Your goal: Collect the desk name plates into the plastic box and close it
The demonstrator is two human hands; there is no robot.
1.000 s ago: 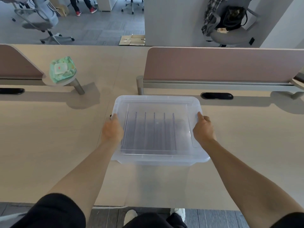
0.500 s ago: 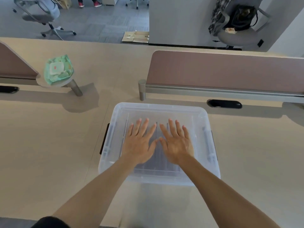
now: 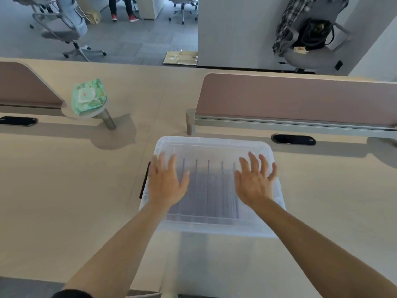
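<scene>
Beige desk (image 3: 64, 190), wipes pack (image 3: 88, 96), divider (image 3: 300, 95); left hand (image 3: 166, 186), right hand (image 3: 253, 186) over plastic box (image 3: 210, 145), fingers (image 3: 171, 163) splayed, empty.

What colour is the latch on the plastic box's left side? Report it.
Black; the latch on the clear plastic box shows best in the head view.

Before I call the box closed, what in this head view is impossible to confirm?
- Head view: name plates show only as dim lines through the cloudy lid; count and text unreadable.
- Right latch: hidden by the right hand and lid rim.
- Left latch: a dark strip beside the left hand; clipped or not, unclear.
- Fingertips blurred; pressing or hovering, unclear.
</scene>
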